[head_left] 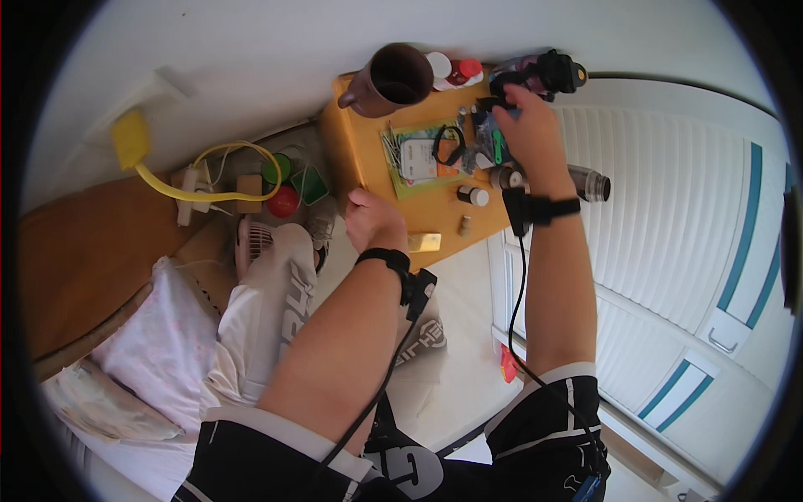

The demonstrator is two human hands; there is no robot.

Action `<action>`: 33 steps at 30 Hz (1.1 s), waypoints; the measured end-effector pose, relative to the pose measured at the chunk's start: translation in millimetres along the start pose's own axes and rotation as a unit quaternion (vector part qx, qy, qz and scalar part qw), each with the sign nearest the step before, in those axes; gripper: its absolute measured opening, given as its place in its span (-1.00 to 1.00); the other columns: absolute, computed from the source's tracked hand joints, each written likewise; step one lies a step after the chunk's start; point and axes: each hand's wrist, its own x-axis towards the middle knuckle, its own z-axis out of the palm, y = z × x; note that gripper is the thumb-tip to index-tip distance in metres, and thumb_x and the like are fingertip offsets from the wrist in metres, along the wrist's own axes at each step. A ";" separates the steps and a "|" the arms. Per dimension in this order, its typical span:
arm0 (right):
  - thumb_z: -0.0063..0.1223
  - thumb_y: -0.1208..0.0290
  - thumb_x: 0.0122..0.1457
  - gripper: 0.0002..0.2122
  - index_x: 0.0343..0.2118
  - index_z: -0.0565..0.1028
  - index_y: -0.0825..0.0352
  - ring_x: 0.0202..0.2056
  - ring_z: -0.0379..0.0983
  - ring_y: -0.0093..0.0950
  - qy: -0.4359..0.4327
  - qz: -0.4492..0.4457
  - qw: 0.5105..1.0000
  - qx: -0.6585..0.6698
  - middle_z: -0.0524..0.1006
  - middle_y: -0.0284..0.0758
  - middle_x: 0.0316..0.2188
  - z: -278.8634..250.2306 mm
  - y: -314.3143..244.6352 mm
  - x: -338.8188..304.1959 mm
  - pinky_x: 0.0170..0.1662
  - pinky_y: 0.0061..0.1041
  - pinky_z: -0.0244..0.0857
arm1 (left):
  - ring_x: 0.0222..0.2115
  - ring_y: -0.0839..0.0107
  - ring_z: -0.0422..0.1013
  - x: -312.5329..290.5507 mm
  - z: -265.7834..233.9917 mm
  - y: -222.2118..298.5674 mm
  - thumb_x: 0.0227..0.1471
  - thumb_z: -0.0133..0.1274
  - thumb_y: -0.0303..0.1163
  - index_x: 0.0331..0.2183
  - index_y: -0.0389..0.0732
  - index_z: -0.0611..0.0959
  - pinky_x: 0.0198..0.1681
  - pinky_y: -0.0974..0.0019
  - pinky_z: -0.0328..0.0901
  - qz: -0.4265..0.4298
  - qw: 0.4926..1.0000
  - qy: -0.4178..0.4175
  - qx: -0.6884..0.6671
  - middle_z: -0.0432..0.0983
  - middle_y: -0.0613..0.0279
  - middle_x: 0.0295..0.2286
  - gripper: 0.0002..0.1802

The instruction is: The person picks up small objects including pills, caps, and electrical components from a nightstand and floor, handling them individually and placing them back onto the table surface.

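My right hand (pixel 531 134) reaches over the far right part of a wooden table (pixel 347 138). Its thumb and fingers close around a small black object (pixel 485 105), partly hidden by the hand. Below it lie a clear plastic packet and a green item (pixel 498 146). My left hand (pixel 374 222) is curled at the table's left edge, with its fingers mostly hidden; what they hold, if anything, does not show. Nearby on the tabletop are a black wristband (pixel 449 145) on a green-yellow booklet (pixel 407 186), a small white-lidded jar (pixel 473 196) and a gold-coloured box (pixel 425 243).
Along the wall stand a large dark brown mug (pixel 400 79), red-and-white bottles (pixel 458 74) and a black-lidded drink bottle (pixel 556 73). A steel flask (pixel 590 184) lies at the right edge. Left are a yellow lamp (pixel 132 142), a power strip (pixel 191 194) and a pink fan (pixel 253 243). White cabinets (pixel 644 201) stand right.
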 end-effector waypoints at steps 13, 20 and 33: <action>0.29 0.34 0.10 -0.67 -0.08 0.58 0.36 -0.26 0.58 -0.16 -0.134 0.141 0.980 0.039 0.59 -0.12 -0.21 -11.6 -26.5 -132.6 -0.18 -0.23 0.46 | -0.04 -0.23 0.45 8.4 4.9 -0.5 0.20 -0.43 -0.01 -0.13 -0.21 0.71 0.07 -0.09 0.31 -0.002 0.998 -0.021 -0.059 0.58 -0.17 -0.07 -0.32; 0.26 0.34 0.12 -0.71 -0.12 0.56 0.32 -0.27 0.57 -0.11 -0.014 0.075 0.997 -0.015 0.61 -0.10 -0.29 -29.4 -25.5 -34.9 -0.19 -0.18 0.45 | -0.04 -0.25 0.45 13.8 -0.2 -2.6 0.18 -0.40 0.00 -0.10 -0.21 0.69 0.08 -0.10 0.31 -0.015 0.998 -0.006 -0.063 0.58 -0.19 -0.08 -0.33; 0.26 0.34 0.09 -0.71 -0.13 0.59 0.29 -0.17 0.57 -0.03 -0.024 0.078 0.997 0.006 0.64 -0.08 -0.24 48.4 24.3 49.5 -0.09 -0.16 0.45 | -0.08 -0.28 0.46 2.1 -0.9 3.5 0.22 -0.46 0.02 -0.08 -0.12 0.68 0.05 -0.16 0.32 -0.037 0.999 -0.004 0.020 0.58 -0.19 -0.09 -0.34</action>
